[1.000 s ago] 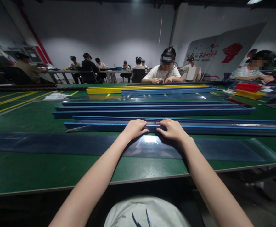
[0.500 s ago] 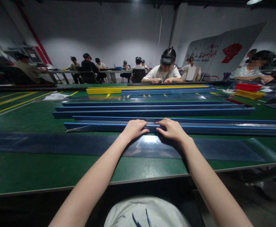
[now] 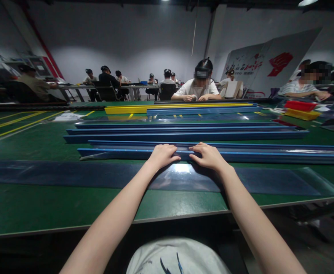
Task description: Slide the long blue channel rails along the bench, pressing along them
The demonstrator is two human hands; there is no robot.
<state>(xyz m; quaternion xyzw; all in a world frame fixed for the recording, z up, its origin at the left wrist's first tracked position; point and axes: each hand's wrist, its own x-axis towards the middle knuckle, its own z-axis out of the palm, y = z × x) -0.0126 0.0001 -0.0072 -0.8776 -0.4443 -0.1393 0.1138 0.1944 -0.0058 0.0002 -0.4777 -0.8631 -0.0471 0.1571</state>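
Note:
A long blue channel strip (image 3: 121, 153) lies across the green table in front of me. My left hand (image 3: 163, 155) grips its near wall, fingers over the top and thumb on the side facing me. A short way to the right, my right hand (image 3: 207, 155) is closed on the same wall, its thumb also on the near side. The fingertips dip into the channel and are partly hidden. Nearer to me, beneath my wrists, a clear plastic strip (image 3: 98, 176) lies flat on the table.
More blue channel strips (image 3: 184, 136) lie behind, then a yellow strip (image 3: 127, 110). Red (image 3: 301, 105) and yellow (image 3: 302, 114) trays stand at the right. A co-worker (image 3: 197, 85) sits across the table (image 3: 55, 213), whose front edge runs just before me.

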